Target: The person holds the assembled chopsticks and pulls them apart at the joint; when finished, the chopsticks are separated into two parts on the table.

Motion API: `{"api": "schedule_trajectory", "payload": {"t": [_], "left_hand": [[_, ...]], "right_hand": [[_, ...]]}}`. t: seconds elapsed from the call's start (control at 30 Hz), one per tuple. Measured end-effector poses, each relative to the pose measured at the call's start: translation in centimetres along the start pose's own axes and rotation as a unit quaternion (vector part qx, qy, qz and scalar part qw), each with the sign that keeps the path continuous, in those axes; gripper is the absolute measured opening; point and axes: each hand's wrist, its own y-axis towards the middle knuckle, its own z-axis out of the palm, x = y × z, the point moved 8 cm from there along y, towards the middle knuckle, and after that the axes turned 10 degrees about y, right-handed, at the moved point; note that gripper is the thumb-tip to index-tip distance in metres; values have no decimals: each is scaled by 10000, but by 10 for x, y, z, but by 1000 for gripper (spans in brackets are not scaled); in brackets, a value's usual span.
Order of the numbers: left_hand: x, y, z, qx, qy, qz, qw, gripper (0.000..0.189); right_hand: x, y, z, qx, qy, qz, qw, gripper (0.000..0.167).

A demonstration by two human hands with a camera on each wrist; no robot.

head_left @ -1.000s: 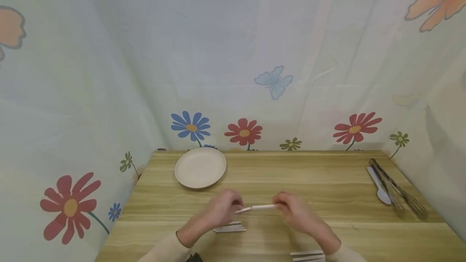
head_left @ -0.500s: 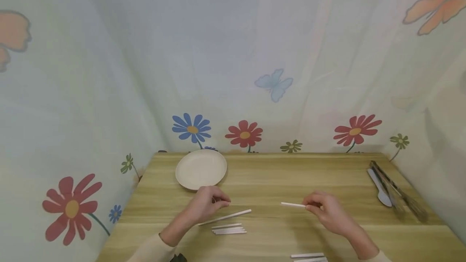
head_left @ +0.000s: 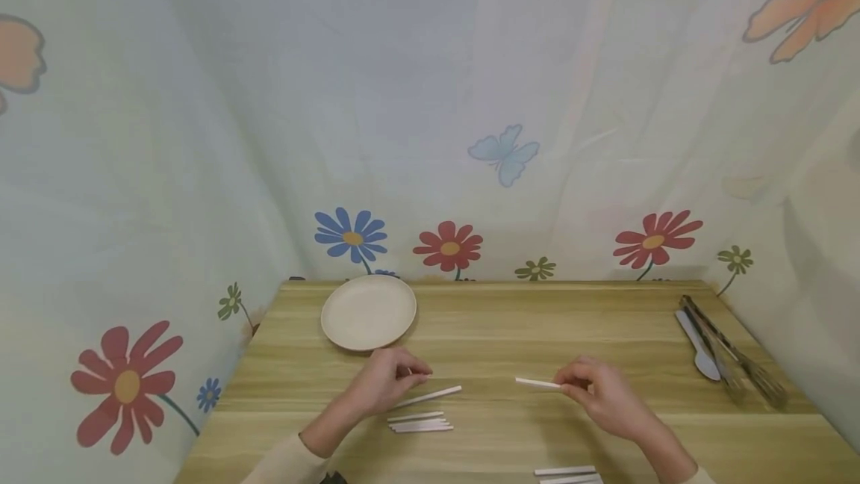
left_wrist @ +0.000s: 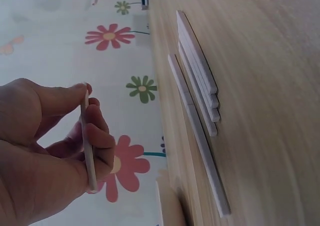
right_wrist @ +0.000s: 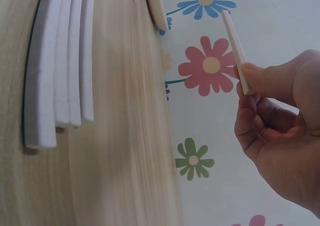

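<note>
My left hand point(head_left: 393, 378) is raised over the left half of the table. Its thumb and fingertips pinch a thin white stick point(left_wrist: 88, 151), which runs back along the palm; the head view mostly hides this stick. To the right, my right hand point(head_left: 605, 391) pinches one end of another white stick point(head_left: 536, 382), whose free end points left. Beneath the left hand, a long white strip point(head_left: 437, 395) lies slanted on the table, with a joint line across it in the left wrist view. Several shorter white sticks point(head_left: 423, 426) lie side by side nearer the person.
More white sticks point(head_left: 567, 472) lie at the table's near edge, below the right hand. A round cream plate point(head_left: 369, 312) stands at the back left. At the right edge are a light spoon point(head_left: 699, 349) and metal utensils point(head_left: 735, 357). Flowered cloth point(head_left: 403, 95) surrounds the wooden table point(head_left: 537, 320).
A second ago my hands were close together over the middle, each at a white stick. They have moved apart, uncovering the slanted strip. Over the last half second they have barely shifted.
</note>
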Motion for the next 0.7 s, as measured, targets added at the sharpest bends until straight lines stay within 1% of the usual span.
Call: {"api": "schedule_trajectory", "payload": {"t": [0.17, 0.37, 0.47, 0.7], "left_hand": [[2, -2, 3, 33, 88, 35, 9999, 13], [5, -3, 5, 88, 28, -15, 10000, 12], [5, -3, 6, 127, 37, -49, 9999, 12], [8, -1, 8, 252, 24, -93, 9996, 11]], "right_hand": [[0, -2, 3, 87, 8, -89, 9999, 16], [-2, -5, 5, 306, 60, 50, 9995, 12], [-2, -7, 6, 369, 105, 58, 9992, 10], [-5, -11, 9, 528, 166, 44, 9985, 12]]}}
